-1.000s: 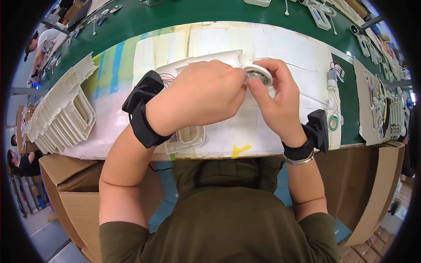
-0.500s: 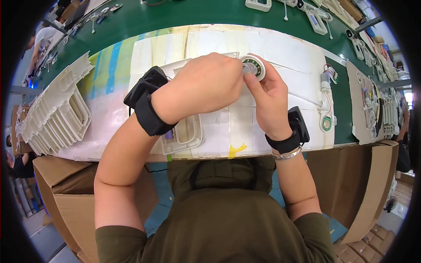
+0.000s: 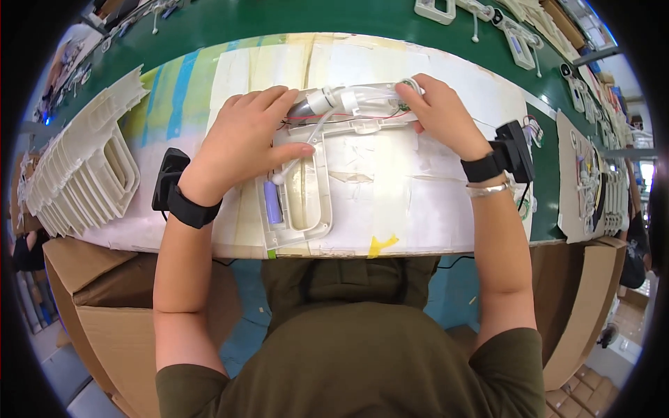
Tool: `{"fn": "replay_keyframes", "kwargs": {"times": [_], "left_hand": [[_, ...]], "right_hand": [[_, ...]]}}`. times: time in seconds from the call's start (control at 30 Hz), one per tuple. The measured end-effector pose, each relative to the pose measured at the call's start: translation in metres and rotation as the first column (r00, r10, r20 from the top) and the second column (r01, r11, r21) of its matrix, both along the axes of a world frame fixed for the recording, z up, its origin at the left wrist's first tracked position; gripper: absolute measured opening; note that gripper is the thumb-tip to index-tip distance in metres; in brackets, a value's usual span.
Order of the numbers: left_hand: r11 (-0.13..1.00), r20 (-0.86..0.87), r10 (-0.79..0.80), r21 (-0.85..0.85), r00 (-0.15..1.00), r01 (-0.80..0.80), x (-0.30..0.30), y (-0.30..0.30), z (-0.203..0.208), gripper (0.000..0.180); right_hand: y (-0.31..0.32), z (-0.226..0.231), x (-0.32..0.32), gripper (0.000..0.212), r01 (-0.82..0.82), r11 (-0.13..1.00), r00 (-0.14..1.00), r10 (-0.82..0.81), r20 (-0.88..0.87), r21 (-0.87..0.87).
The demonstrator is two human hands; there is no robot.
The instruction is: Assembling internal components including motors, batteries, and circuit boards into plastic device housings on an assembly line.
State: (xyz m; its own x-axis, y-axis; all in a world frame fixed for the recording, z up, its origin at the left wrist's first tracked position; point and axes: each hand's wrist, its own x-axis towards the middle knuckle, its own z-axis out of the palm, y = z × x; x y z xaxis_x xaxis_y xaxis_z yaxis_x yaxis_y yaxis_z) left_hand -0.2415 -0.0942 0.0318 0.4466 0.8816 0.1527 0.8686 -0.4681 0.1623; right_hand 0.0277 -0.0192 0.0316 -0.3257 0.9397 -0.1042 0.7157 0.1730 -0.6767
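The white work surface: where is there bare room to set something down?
The biggest bare patch is white paper between the white housing, the right forearm and the yellow tape at the front edge. A narrower strip lies behind the housing. It is crowded at the housing: wires, a purple cylinder, the left hand and the right hand.

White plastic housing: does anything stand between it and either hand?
Only a thin white stalk: it crosses the white housing at the thumb tip of the left hand. Nothing visible blocks the right hand, which holds the round part at the housing's right end. Whether the left hand touches the housing, I cannot tell.
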Motion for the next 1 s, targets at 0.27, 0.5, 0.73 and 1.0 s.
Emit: {"fn": "replay_keyframes", "kwargs": {"times": [0.27, 0.5, 0.73, 1.0], "left_hand": [[0.999, 0.019, 0.018, 0.042, 1.000, -0.019, 0.004, -0.005, -0.009, 0.073], [0.998, 0.001, 0.006, 0.058, 1.000, -0.006, 0.007, -0.005, -0.008, 0.074], [0.997, 0.038, -0.016, 0.081, 0.999, 0.013, 0.000, -0.010, -0.012, 0.074], [0.996, 0.193, -0.063, 0.072, 0.979, 0.050, -0.001, -0.001, -0.013, 0.053]], "right_hand": [[-0.004, -0.019, 0.002, 0.039, -0.061, 0.986, 0.990, 0.040, 0.136, 0.154], [-0.020, -0.021, -0.004, 0.035, -0.018, 0.976, 0.959, -0.045, 0.279, 0.219], [-0.020, -0.015, -0.013, 0.037, -0.057, 0.989, 0.923, 0.000, 0.385, 0.135], [-0.046, -0.007, -0.058, 0.029, -0.216, 0.785, 0.973, 0.221, 0.062, 0.580]]}}
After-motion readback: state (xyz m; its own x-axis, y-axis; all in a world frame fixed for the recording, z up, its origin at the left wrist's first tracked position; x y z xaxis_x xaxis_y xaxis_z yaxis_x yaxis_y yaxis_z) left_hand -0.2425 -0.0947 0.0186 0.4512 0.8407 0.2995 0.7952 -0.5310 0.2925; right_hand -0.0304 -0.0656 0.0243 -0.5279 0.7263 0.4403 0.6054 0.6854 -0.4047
